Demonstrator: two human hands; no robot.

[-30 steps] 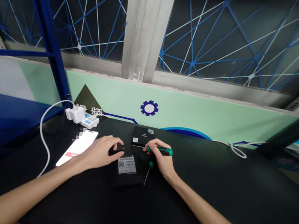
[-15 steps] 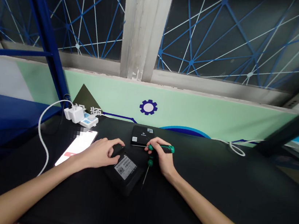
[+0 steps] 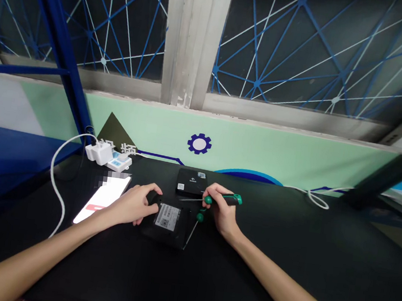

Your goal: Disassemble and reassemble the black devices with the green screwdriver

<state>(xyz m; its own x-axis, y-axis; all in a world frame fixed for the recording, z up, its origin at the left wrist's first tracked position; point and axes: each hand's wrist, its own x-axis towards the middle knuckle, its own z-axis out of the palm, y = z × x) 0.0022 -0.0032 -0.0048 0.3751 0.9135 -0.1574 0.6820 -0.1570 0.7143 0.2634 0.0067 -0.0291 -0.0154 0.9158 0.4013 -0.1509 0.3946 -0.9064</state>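
Black flat electronics box (image 3: pixel 167 235) lies on the black surface (image 3: pixel 262 277), label side up, with a white barcode label (image 3: pixel 167 216) on top. Sits between the hands, slightly angled.

Left hand (image 3: pixel 134 204) is at the box's left edge, fingers curled over it. Contact visible; can't tell if it's clamping or just resting.

Right hand (image 3: pixel 223 208) is just right of the box, clenched on a green-handled screwdriver (image 3: pixel 232 200). Shaft points left, tip above the gap between the box and a second black box (image 3: pixel 191 181), which lies farther away.

Smaller green-handled screwdriver (image 3: pixel 199 217) lies just beside the first box's right edge, shaft running toward the near side.

Left of the hands: lit smartphone (image 3: pixel 103 198), partly blurred at its far end. White charger (image 3: pixel 99 153) at far left, white cable (image 3: pixel 55 180) running from it.
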